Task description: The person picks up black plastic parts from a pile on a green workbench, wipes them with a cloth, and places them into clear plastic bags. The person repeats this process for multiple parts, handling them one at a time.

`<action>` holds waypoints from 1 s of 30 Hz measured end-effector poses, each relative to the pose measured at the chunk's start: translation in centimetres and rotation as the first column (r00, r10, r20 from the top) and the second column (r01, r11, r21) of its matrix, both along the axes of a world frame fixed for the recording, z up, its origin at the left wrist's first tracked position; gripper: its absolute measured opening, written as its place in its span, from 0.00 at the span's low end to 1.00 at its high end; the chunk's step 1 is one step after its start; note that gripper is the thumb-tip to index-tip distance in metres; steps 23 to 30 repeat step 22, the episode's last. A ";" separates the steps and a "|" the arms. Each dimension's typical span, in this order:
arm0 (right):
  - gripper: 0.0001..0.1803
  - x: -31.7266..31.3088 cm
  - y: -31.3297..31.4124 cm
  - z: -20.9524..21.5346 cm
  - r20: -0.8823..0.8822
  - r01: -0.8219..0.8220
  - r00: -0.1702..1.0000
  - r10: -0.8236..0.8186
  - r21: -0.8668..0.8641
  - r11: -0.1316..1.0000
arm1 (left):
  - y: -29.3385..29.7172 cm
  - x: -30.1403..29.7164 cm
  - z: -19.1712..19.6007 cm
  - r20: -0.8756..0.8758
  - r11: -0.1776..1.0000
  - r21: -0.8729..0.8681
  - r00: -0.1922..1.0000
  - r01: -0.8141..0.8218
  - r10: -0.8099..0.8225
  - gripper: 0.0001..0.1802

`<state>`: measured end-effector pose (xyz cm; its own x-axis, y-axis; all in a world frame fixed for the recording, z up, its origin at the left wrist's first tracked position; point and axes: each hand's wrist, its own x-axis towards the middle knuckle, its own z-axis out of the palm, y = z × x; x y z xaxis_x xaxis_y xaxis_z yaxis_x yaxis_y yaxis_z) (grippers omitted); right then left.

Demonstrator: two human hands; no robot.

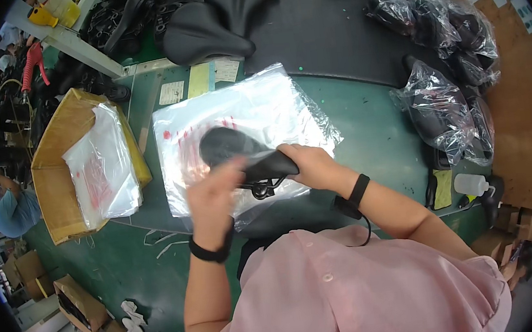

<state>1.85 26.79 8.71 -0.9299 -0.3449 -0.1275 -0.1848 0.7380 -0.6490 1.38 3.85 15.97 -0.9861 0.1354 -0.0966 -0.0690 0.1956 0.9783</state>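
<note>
A black bicycle saddle is tilted above a stack of clear plastic bags, its metal rails and clamp showing underneath. My right hand is closed around the saddle's right end. Over the near left side of the saddle, my left hand is smeared by motion; whether it touches the saddle is unclear. The bag stack lies flat on the green table, with red print showing through.
Left of the stack stands a yellow-brown box with more plastic bags. Bare black saddles lie at the back, wrapped ones at the right. A white squeeze bottle lies near the right edge. Another person is at far left.
</note>
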 end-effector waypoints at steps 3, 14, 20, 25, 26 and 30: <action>0.30 0.2 0.7 0.0 0.427 0.218 0.901 -0.076 -0.293 0.931 | 2.6 2.3 3.7 -0.340 0.758 -0.556 0.739 0.339 -0.581 0.10; 0.41 -0.7 4.7 3.1 0.643 0.806 0.591 -0.487 -0.497 0.322 | 13.9 3.1 0.9 -0.508 0.681 -0.266 0.502 0.682 -0.700 0.23; 0.32 -8.5 20.2 4.4 0.427 0.181 0.692 -0.582 -0.883 -0.432 | 5.3 -1.2 -7.3 -0.150 0.893 -0.222 0.891 0.392 -0.429 0.20; 0.40 -11.9 22.8 3.3 0.253 0.000 0.749 -0.613 -0.924 -0.382 | 3.6 -1.5 -10.2 -0.153 0.844 -0.447 0.904 0.298 -0.400 0.26; 0.40 -11.9 22.8 3.3 0.253 0.000 0.749 -0.613 -0.924 -0.382 | 3.6 -1.5 -10.2 -0.153 0.844 -0.447 0.904 0.298 -0.400 0.26; 0.40 -11.9 22.8 3.3 0.253 0.000 0.749 -0.613 -0.924 -0.382 | 3.6 -1.5 -10.2 -0.153 0.844 -0.447 0.904 0.298 -0.400 0.26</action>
